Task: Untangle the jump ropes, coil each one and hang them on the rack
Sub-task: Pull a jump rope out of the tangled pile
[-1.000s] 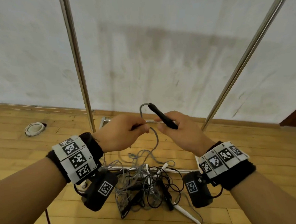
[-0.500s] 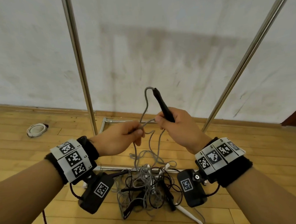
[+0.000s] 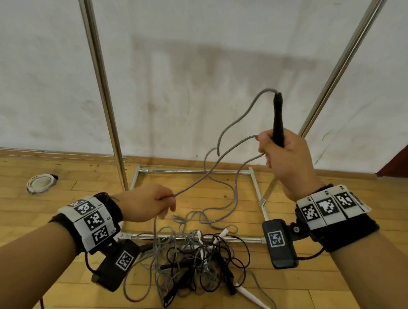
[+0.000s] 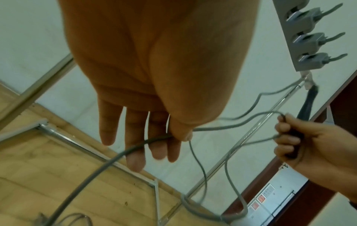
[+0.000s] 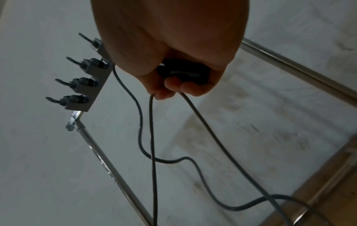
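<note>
head view, right hand (image 3: 287, 158) gripping black handle (image 3: 277, 119), left hand (image 3: 145, 202) pinching grey rope (image 3: 234, 124)

Two hands (image 3: 146, 202), one black handle (image 3: 277, 119) held, four rack hooks (image 5: 77, 85), two upright poles (image 3: 100, 89), one rope tangle (image 3: 192, 261) at 6 o'clock.

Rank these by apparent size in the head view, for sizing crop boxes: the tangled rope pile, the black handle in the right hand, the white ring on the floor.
1. Tangled rope pile, largest by far.
2. Black handle.
3. White ring, close to the handle in extent, and farther from the camera, so that order is unsure.
</note>
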`<state>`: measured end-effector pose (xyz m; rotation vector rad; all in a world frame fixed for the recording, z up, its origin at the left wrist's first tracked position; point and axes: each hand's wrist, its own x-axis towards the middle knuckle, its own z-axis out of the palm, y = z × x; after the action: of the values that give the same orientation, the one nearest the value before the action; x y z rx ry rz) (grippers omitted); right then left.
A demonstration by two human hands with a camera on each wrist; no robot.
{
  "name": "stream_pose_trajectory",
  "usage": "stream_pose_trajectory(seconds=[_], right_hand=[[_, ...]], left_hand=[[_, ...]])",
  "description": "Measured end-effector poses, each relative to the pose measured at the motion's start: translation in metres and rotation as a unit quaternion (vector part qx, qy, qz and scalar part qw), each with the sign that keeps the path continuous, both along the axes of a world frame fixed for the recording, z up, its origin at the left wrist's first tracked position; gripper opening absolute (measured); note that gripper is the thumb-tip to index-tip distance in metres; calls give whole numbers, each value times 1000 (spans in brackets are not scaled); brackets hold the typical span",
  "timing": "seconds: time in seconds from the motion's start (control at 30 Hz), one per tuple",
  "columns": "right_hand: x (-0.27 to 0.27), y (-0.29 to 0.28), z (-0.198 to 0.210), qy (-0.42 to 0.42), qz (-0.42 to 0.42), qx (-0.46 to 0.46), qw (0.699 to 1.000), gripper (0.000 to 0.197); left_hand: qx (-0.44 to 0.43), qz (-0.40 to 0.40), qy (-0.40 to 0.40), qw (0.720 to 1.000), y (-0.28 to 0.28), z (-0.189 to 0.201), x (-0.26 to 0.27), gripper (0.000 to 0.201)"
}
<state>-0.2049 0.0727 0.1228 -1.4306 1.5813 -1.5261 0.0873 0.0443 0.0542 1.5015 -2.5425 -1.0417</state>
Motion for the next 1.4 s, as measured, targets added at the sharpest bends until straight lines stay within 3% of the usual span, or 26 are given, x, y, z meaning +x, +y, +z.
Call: stream_pose_trajectory(seconds=[0.13,0.27,0.47,0.53,0.63,0.77,0.93,1.17,1.27,1.4], right_hand=[[-8,0,-14,42,-2,54,998,8],[1,5,-25,55,51,67,995,11],[36,13,-37,218,157,42,962,14],[45,14,-38,215,182,37,959,7],[50,13,-37,189,205,51,959,20],[56,13,-38,151,235,75,957,11],[56,8,-33,192,196,50,960,22],[44,3,-16,126,90,-29,988,19],[33,2,-7,100,54,-66,991,17],[15,1,-7,83,24,-65,994,23]], left_hand=[[-86,52,37,994,-8,12,5,24],[-134,40,63,988,1,24,-10,25],[-193,-13,123,973,19,48,-32,22],[-215,0,146,966,20,52,-33,22],[-235,51,178,954,19,52,-30,24],[-218,78,212,949,19,46,-26,23],[-150,36,202,967,17,36,-20,16],[-5,-53,68,996,19,15,-16,18],[6,-51,34,998,19,10,-13,20],[-19,-9,73,997,12,11,-9,20]])
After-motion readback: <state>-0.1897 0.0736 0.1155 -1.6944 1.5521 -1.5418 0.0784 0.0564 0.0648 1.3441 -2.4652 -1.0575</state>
